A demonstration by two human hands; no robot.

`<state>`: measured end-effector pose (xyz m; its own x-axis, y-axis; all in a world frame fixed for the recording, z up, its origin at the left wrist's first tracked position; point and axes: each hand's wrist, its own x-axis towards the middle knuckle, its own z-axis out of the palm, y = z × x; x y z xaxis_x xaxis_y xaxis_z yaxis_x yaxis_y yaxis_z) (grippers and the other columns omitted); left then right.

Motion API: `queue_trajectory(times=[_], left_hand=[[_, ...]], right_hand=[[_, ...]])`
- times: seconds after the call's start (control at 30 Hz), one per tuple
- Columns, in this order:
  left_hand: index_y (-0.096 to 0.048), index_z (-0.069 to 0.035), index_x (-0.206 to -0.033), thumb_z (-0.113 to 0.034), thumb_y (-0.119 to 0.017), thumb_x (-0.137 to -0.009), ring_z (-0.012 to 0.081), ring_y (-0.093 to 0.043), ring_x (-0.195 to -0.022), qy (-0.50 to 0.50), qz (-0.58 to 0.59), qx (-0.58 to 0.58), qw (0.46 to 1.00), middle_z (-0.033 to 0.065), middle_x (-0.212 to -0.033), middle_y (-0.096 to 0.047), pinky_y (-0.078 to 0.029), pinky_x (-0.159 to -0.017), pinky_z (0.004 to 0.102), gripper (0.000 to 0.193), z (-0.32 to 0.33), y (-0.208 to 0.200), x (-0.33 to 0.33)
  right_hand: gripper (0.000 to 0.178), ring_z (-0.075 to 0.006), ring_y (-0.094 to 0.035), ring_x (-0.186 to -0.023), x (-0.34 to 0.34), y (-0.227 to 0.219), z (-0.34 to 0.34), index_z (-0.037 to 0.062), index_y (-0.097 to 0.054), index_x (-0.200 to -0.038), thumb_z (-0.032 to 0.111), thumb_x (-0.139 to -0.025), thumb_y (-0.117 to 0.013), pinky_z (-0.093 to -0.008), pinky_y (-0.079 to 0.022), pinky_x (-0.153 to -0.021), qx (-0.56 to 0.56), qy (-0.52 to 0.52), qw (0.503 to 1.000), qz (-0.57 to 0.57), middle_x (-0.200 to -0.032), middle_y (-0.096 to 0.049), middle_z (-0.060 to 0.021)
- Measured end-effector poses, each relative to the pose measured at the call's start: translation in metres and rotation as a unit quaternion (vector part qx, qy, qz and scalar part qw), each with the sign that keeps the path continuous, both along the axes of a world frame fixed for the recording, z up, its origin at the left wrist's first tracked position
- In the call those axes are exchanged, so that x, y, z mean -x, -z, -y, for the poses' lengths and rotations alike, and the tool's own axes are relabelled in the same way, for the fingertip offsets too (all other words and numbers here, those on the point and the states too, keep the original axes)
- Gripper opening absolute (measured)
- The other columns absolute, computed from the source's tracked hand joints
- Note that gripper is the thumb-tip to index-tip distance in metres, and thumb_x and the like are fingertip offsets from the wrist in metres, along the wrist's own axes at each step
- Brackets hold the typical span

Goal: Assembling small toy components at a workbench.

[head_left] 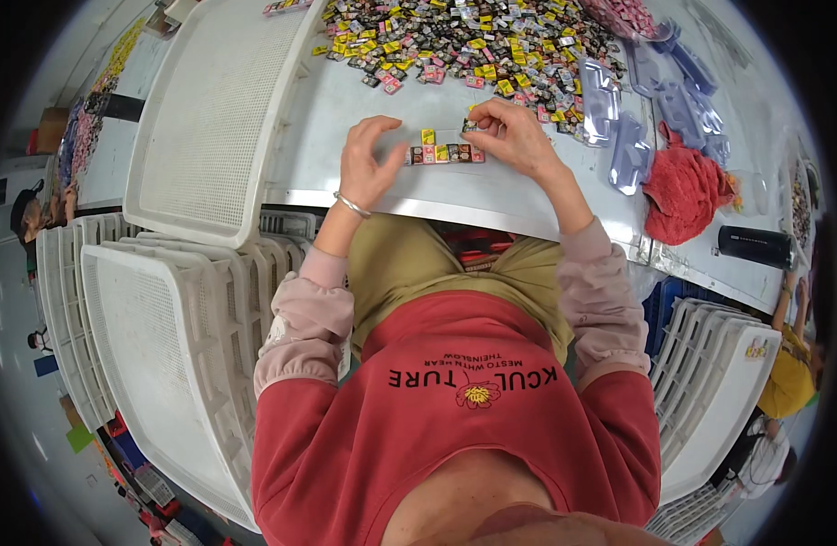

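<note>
A short row of small square packets (441,155), pink, dark and yellow, lies on the white table (345,100) near its front edge. One yellow packet (427,136) sits just above the row, touching it. My left hand (369,164) is at the row's left end, thumb and fingers apart, holding nothing. At the right end, my right hand (518,138) pinches a small dark packet (470,126) between thumb and fingertips, just above the row. Beyond both hands spreads a big loose heap of such packets (455,45), yellow, black, pink and grey.
A white mesh tray (218,109) lies on the left, with stacked trays (154,346) below it. More trays (710,391) stand at the right. Clear plastic moulded trays (629,150), a red cloth (687,191) and a black cylinder (753,247) lie at the table's right. Other people are at the edges.
</note>
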<state>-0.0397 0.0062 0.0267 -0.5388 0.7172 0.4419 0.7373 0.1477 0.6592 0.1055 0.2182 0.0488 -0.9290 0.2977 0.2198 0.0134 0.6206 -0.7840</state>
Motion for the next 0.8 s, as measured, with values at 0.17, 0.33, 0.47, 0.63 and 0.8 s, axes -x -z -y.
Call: queue_trajectory(times=[0.17,0.33,0.47,0.63,0.8], left_hand=[[-0.058,-0.008,-0.12,-0.021,-0.074,-0.076,0.0289,-0.053,-0.112,0.04,-0.049,0.044,0.997,0.0085,-0.121,-0.059,-0.038,-0.095,0.0394,0.048,-0.004,0.01,-0.021],[-0.062,-0.01,-0.119,-0.028,-0.075,-0.075,0.0267,-0.048,-0.118,0.064,-0.091,0.091,0.99,0.0049,-0.128,-0.056,-0.034,-0.096,0.0401,0.049,-0.002,0.02,-0.017],[-0.064,-0.01,-0.116,-0.027,-0.074,-0.075,0.0269,-0.048,-0.118,0.053,-0.104,0.082,0.99,0.0056,-0.127,-0.056,-0.035,-0.095,0.0399,0.045,-0.002,0.021,-0.02],[-0.064,-0.01,-0.115,-0.027,-0.074,-0.075,0.0269,-0.047,-0.119,0.054,-0.102,0.094,0.989,0.0059,-0.129,-0.055,-0.035,-0.096,0.0401,0.045,-0.003,0.02,-0.02],[-0.059,-0.009,-0.122,-0.03,-0.072,-0.076,0.0276,-0.046,-0.12,0.055,-0.103,0.092,0.989,0.006,-0.133,-0.052,-0.035,-0.096,0.0412,0.052,-0.002,0.018,-0.021]], right_hand=[[0.024,-0.019,-0.057,-0.067,0.024,0.019,0.001,0.0019,-0.065,-0.095,0.014,-0.076,-0.075,-0.0311,-0.048,-0.061,-0.051,-0.064,0.997,0.002,-0.079,-0.059,-0.0079],[0.019,-0.0313,-0.061,-0.075,0.032,0.022,0.02,0.0022,-0.065,-0.091,0.011,-0.076,-0.072,-0.0397,-0.049,-0.067,-0.148,-0.063,0.987,-0.005,-0.083,-0.061,-0.0117],[0.013,-0.0345,-0.062,-0.082,0.03,0.016,0.023,0.0037,-0.066,-0.087,0.012,-0.077,-0.07,-0.0437,-0.05,-0.071,-0.185,-0.053,0.98,0.047,-0.085,-0.061,-0.0128],[0.009,-0.0355,-0.063,-0.082,0.033,0.018,0.029,0.004,-0.067,-0.084,0.012,-0.081,-0.065,-0.0451,-0.051,-0.072,-0.237,-0.062,0.967,0.072,-0.084,-0.061,-0.0142],[0.014,-0.0324,-0.06,-0.083,0.017,0.012,0.001,0.0036,-0.068,-0.092,0.002,-0.081,-0.058,-0.0406,-0.05,-0.073,-0.019,0.017,0.999,0.024,-0.087,-0.059,-0.0132]])
